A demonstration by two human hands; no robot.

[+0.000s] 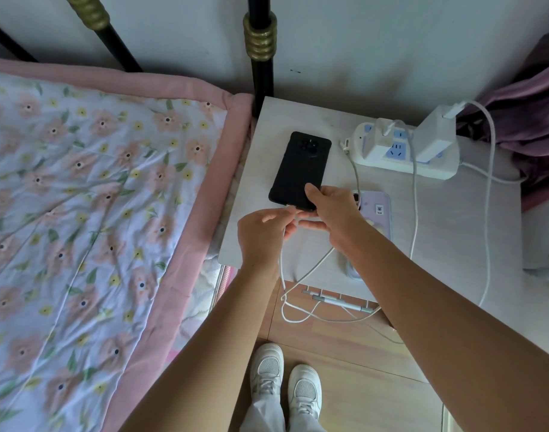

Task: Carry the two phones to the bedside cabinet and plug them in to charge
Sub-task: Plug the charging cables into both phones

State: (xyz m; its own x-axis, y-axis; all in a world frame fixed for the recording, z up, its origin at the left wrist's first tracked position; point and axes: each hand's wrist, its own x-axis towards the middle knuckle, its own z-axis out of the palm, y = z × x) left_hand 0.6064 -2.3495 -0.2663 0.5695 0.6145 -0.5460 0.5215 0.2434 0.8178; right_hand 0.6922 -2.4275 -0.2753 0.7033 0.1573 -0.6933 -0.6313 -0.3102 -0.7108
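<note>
From the head camera, looking down on the bedside cabinet (pixel 447 219), the main risk sits at the near end of the black phone (pixel 299 171): the plug end of the white cable (pixel 304 275) is being brought to the charging port, and if it meets the port at an angle it may jam or scrape instead of seating — the port itself is hidden behind the fingers, so whether the plug is already in cannot be told. A second risk is the slack: the cable loops off the cabinet's front edge and hangs toward the floor, and a tug on that loop could drag the black phone toward the edge or pull the adapter at the power strip (pixel 407 154) at the cabinet's back. The second phone (pixel 376 213), in a pale lilac case, lies face down on the cabinet just right of the black one and partly under the right forearm — a careless sweep could push it. The right hand (pixel 332 213) reaches in from the cabinet's front, thumb on the black phone's back and fingers curled under its near end, pinching it steady. The left hand (pixel 262 235) comes in beside it, nearer the bed (pixel 80 198), thumb and forefinger pressed together on the cable's plug end, wrist level, pointing it at the phone.
</note>
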